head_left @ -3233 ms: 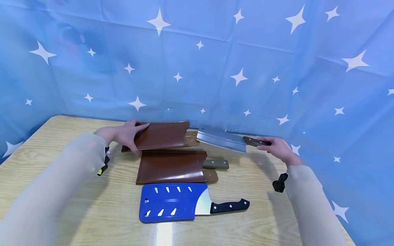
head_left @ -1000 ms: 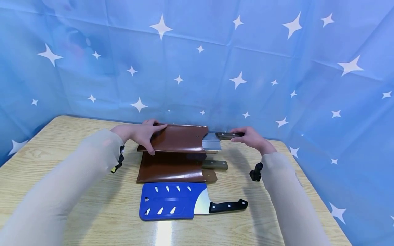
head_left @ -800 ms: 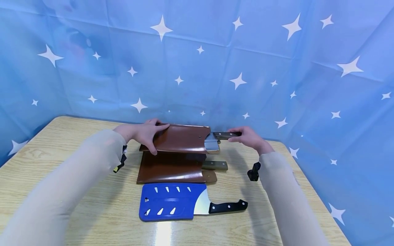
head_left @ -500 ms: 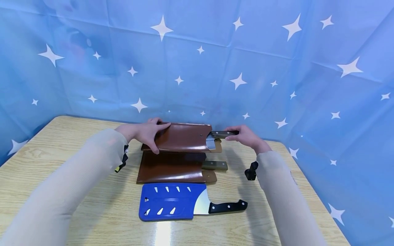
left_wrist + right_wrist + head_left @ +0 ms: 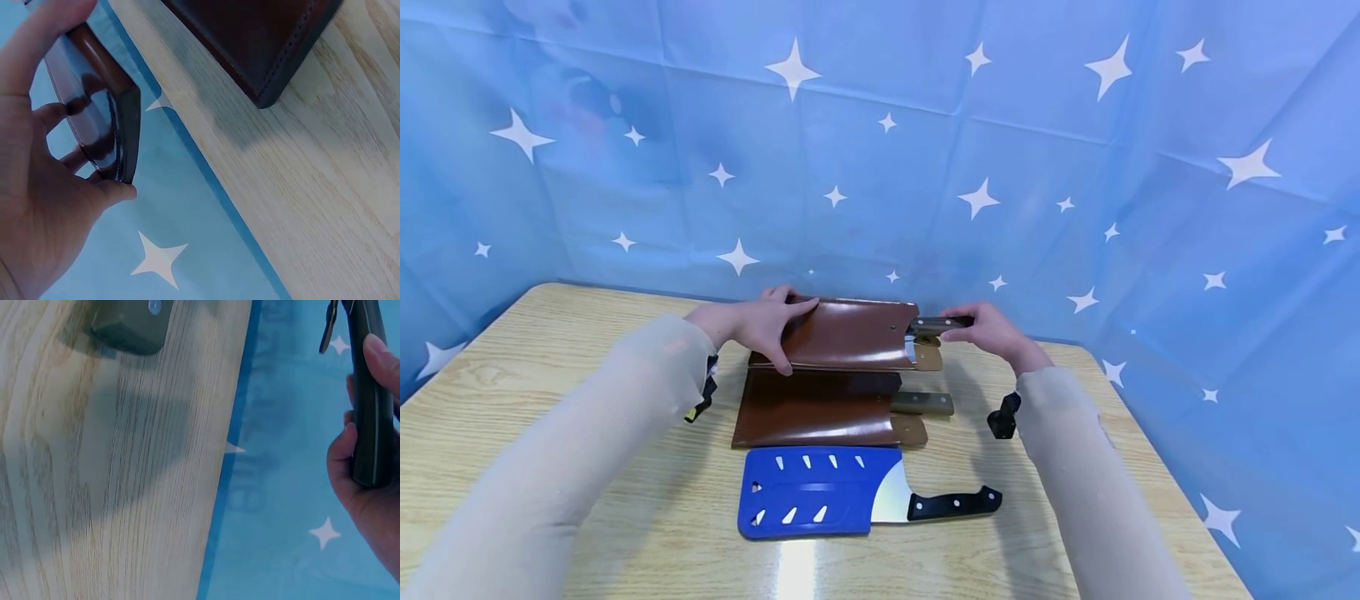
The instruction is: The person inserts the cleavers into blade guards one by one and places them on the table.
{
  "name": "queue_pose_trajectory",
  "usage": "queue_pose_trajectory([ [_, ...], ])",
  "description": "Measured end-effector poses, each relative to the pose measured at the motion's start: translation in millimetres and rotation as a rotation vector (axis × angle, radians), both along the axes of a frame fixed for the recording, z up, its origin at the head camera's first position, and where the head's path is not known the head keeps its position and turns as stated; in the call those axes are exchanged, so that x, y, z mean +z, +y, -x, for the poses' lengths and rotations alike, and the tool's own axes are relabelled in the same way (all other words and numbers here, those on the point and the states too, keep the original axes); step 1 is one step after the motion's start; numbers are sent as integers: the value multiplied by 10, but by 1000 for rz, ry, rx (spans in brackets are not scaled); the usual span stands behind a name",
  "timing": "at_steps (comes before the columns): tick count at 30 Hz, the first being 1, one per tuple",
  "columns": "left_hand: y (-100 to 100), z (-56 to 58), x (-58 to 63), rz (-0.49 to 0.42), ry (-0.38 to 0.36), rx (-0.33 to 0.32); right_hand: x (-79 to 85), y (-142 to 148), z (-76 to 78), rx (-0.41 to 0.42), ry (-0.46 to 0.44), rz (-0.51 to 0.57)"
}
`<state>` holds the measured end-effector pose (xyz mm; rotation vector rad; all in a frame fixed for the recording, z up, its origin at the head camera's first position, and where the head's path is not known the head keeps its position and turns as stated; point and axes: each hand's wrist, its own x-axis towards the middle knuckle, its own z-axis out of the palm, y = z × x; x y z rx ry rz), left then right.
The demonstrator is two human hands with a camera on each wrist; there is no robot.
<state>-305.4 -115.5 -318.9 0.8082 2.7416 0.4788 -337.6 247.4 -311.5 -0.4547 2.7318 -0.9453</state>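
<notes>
My left hand [image 5: 758, 327] grips the closed left end of a brown leather knife sheath [image 5: 853, 333], held up off the table at the back. In the left wrist view the fingers wrap the edges of this sheath [image 5: 94, 119]. My right hand [image 5: 988, 332] holds the dark handle [image 5: 934, 325] of a cleaver whose blade is nearly all inside that sheath; only a sliver of steel shows at the mouth, beside a tan strap [image 5: 928, 358]. The right wrist view shows fingers and thumb curled round the handle [image 5: 372, 425].
A second brown sheath [image 5: 820, 417] with a green-handled knife [image 5: 922, 403] in it lies just in front. Nearer still is a black-handled cleaver [image 5: 955, 504] in a blue slotted cover [image 5: 808, 492]. A blue starred cloth [image 5: 880, 233] hangs along the back of the wooden table [image 5: 625, 533].
The cleaver's blade has slid leftward from outside the sheath to almost wholly inside. My right hand moved left with the handle; my left hand and the sheath shifted right.
</notes>
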Motion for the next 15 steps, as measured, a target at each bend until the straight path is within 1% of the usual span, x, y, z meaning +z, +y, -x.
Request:
queue_pose_trajectory([
  [5, 36, 6, 0, 14, -3, 4, -28, -64, 7, -3, -15, 17],
  [11, 84, 28, 6, 16, 5, -12, -68, -114, 27, 1, -30, 34],
  [15, 96, 52, -18, 26, 12, -9, -106, -120, 48, -15, -39, 48],
])
